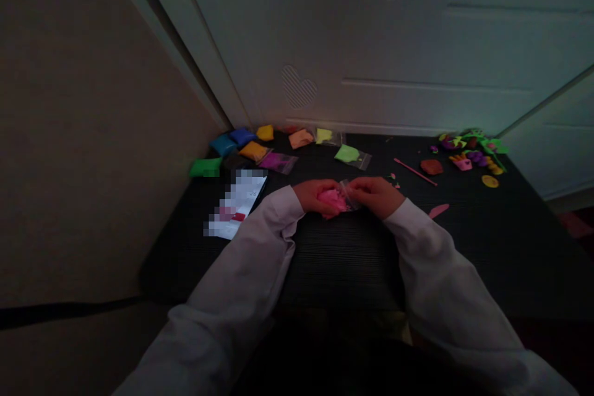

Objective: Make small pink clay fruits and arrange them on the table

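Both my hands meet over the middle of a dark table [334,260]. My left hand [312,195] is closed on a lump of pink clay [333,200] in a small clear plastic bag [349,193]. My right hand [377,193] pinches the bag's right edge. White sleeves cover both arms. The light is dim and the fingers are hard to make out in detail.
Several small bags of coloured clay lie along the back left: green [205,167], blue [232,140], yellow [254,150], purple [277,162], orange [301,138], light green [352,155]. A white sheet [241,201] lies left. A pink stick [415,172], brown lump [431,166] and clay figures [471,151] sit right.
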Available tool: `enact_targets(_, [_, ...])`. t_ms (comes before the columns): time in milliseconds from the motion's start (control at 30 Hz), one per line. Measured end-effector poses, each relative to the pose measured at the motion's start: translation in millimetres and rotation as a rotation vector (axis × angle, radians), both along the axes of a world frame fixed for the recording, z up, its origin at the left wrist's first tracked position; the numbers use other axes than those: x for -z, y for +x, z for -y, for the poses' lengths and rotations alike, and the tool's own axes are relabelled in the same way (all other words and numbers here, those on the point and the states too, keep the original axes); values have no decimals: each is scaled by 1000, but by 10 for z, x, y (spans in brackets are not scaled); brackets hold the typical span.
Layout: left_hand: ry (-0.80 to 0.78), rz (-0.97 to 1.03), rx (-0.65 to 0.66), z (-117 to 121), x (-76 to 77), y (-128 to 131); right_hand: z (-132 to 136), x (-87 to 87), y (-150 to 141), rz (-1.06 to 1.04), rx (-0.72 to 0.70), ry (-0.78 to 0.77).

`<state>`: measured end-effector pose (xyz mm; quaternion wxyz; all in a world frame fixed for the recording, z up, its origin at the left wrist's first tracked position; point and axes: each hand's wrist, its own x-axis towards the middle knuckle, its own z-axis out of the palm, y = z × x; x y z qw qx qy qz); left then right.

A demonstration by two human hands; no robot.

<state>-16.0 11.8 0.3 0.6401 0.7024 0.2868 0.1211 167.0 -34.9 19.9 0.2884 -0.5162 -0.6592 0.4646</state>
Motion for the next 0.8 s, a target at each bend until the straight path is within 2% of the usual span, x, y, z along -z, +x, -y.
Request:
enact_targets(267, [10,-29,-26,34,-78,19,-2,51,-42,26,189,13])
enact_targets(500, [-11,-32,-67,10,-73,-18,-36,10,85,-27,46,-109])
enact_targets(667, [59,-61,-91,1,-91,-15,-47,44,82,73,119,-64])
enact_targets(800, [92,-94,-143,7,-74,-16,-28,-5,55,66,171,-6])
